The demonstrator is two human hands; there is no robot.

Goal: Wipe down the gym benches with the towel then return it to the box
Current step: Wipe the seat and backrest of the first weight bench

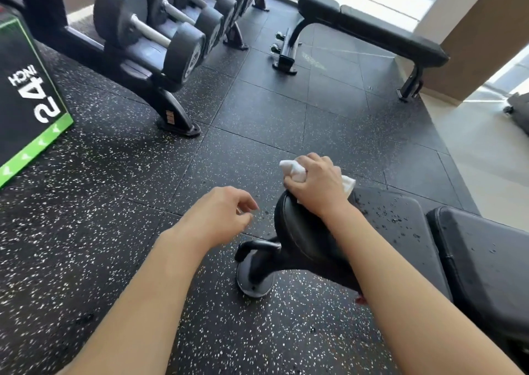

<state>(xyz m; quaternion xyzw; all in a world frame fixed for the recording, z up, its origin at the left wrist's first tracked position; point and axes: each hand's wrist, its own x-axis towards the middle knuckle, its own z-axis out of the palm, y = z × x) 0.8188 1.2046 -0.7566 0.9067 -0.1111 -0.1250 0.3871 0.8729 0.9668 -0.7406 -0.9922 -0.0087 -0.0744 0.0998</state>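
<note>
Right hand (pixel 316 187) grips the crumpled white towel (pixel 294 171) on the near black padded bench (pixel 400 225); left hand (pixel 226 214) holds nothing. Press firmly, sweep rightward over the droplets.

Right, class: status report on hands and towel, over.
Right hand grips towel on near bench end. Left hand free. Droplets remain.

dumbbell rack (pixel 160 39) beside green-edged plyo box (pixel 25 88).

the speckled rubber floor (pixel 120 174) carried the near bench (pixel 400 231), a second bench (pixel 372 28), the dumbbell rack (pixel 171 111) and a plyo box (pixel 28 94). water droplets (pixel 392 217) lay on the near bench pad.
</note>
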